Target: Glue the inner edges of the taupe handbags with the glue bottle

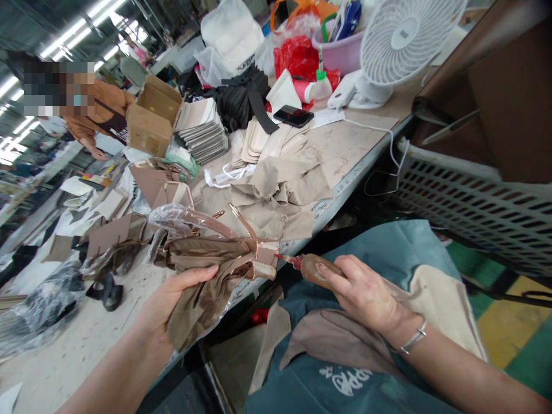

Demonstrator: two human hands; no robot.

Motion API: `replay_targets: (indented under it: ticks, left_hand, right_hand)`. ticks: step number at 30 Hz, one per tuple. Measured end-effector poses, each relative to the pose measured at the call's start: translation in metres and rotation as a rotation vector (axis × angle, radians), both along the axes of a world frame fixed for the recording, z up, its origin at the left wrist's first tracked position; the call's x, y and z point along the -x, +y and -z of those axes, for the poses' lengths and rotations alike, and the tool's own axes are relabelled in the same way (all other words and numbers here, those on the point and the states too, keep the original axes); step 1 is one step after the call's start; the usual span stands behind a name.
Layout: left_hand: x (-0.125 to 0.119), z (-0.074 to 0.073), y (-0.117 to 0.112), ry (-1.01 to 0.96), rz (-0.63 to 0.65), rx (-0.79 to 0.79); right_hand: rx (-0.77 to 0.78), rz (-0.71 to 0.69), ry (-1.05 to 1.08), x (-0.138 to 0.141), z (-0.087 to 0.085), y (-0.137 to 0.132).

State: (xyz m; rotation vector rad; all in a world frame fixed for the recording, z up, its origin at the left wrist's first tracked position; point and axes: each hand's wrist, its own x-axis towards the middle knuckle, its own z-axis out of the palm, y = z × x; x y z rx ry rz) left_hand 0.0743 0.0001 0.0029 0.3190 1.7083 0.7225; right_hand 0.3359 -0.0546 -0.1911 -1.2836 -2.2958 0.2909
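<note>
My left hand [185, 293] grips the soft brown lining of a handbag [207, 250] at the table's front edge. Thumb on top, it bunches the cloth; the fingers beneath are hidden. A plastic-wrapped handle [190, 217] and a strap with a gold-coloured metal end [241, 219] stick up from the bag. In my right hand [360, 287] is an awl-like tool with a wooden handle [317, 270] and a thin reddish shaft. Its tip is at the pale, stiff corner of the bag [266, 253]; I cannot tell whether it touches.
Beige cloth pieces [280, 190] lie behind the bag, with stacked panels [202, 129], a phone [294, 116] and a white fan [407, 43] further back. Plastic-wrapped parts [47, 305] lie left. A grey crate [478, 201] stands right. Another person [101, 109] works across the table.
</note>
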Motion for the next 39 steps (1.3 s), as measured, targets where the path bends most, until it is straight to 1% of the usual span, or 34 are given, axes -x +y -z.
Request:
replay_targets:
  ticks: [7, 9, 12, 14, 18, 23, 28, 30, 35, 39]
  left_hand:
    - [0.001, 0.000, 0.002, -0.033, 0.018, -0.024]
    - [0.002, 0.001, 0.003, -0.046, 0.003, -0.006]
    - [0.005, 0.004, 0.003, -0.040, -0.034, 0.021]
    - [0.006, 0.006, 0.004, -0.036, -0.042, 0.024]
    - [0.005, 0.008, 0.005, -0.009, -0.033, -0.009]
    - [0.002, 0.007, 0.007, 0.022, -0.001, -0.012]
    - [0.000, 0.006, 0.010, 0.001, -0.013, -0.034]
    - [0.000, 0.008, 0.014, -0.027, 0.001, -0.039]
    - [0.002, 0.014, 0.028, -0.114, 0.043, -0.069]
    - [-0.001, 0.015, 0.033, -0.099, 0.039, -0.070]
  right_hand:
    - [0.043, -0.070, -0.011, 0.000, -0.002, 0.000]
    - [0.030, -0.044, -0.003, 0.001, -0.001, 0.004]
    - [-0.028, 0.034, 0.035, 0.003, 0.002, 0.010]
    - [-0.028, 0.046, 0.053, 0.005, 0.003, 0.012]
    - [0.046, -0.050, 0.063, 0.005, 0.005, 0.011]
    - [0.052, 0.063, 0.119, 0.004, 0.007, 0.014]
    - [0.098, -0.035, 0.108, 0.003, 0.005, 0.014]
    - [0.089, -0.014, 0.135, 0.003, 0.003, 0.014]
    - [-0.030, 0.084, 0.174, -0.002, -0.002, 0.023]
    - [-0.006, 0.048, 0.144, -0.003, -0.007, 0.032]
